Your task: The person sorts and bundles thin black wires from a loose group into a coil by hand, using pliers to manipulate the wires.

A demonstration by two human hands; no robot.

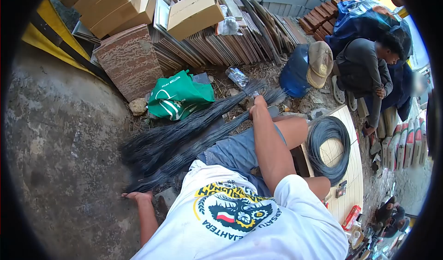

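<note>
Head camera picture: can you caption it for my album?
Right hand holding long dark strands beside a green bag.

"Wearing what, to the right of the left hand [137, 196]?"
"Wearing a white T-shirt [272, 239], printed with a round dark emblem [244, 214], a small red-and-white patch [225, 217] and yellow-and-black lettering [233, 189]."
"And just below the right hand [258, 104]?"
"Wearing blue-grey shorts [235, 153]. Bare from that hand up to a short white sleeve [300, 197]."
</note>
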